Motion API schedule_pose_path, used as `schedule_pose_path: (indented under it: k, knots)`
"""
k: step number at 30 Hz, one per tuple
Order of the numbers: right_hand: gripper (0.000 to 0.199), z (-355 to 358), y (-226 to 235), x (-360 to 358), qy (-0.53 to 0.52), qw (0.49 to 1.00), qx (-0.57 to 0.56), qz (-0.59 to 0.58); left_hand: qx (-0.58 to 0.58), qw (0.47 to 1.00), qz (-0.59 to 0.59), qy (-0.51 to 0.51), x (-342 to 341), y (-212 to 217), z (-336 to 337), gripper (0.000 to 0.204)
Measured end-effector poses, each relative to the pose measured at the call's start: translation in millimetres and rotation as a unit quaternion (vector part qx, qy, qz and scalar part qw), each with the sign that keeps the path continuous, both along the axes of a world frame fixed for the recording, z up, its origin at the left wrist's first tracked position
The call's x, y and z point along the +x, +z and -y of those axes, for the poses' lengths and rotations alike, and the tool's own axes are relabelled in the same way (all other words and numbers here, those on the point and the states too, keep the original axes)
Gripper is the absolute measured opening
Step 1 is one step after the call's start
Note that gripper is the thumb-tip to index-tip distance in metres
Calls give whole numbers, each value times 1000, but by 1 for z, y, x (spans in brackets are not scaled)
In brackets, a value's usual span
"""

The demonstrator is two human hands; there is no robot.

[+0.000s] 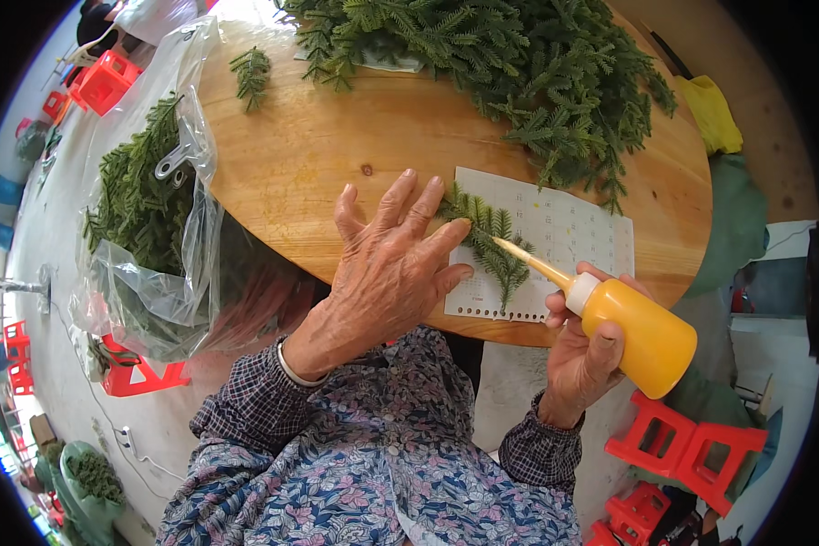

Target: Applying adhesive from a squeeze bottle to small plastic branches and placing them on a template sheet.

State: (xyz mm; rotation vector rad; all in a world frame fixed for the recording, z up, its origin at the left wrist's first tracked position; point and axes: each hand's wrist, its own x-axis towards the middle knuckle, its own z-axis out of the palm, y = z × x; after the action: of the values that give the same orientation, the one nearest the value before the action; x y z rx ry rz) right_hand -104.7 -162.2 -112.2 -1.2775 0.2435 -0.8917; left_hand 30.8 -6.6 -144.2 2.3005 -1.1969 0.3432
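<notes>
My right hand (581, 359) is wrapped round an orange-yellow squeeze bottle (644, 335) with a white collar. Its long tapered nozzle slants up to the left, and the tip meets a small green fir-like sprig (493, 247). That sprig lies on a white printed paper sheet (601, 241) with holes along its near edge. Over the table's near edge my left hand (387, 250) is open, palm down with fingers spread. The left index fingertip overlaps the sprig's left side; whether it presses on it I cannot tell.
A big heap of green sprigs (519, 64) covers the far right of the round wooden table (291, 146). One loose sprig (251, 78) lies far left. A clear plastic bag (155, 300) of greenery hangs at the left edge. Red stools (687, 446) stand on the floor.
</notes>
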Motion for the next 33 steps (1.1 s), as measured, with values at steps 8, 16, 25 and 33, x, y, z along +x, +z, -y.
schedule_pose_path:
  k: [8, 16, 25, 33]
  knots:
    - [53, 3, -3, 5, -6, 1000, -12, -17, 2, 1000, -2, 0, 0, 1, 0, 38]
    - [52, 4, -2, 1, -6, 1000, 7, -25, 5, 1000, -10, -2, -1, 3, -1, 38]
    - [52, 5, -2, -7, -19, 1000, 4, -20, 23, 1000, -1, -3, 0, 4, -1, 38]
    - [54, 4, 3, -13, -28, 999, -8, -20, 32, 999, 0, -3, -1, 4, 0, 38]
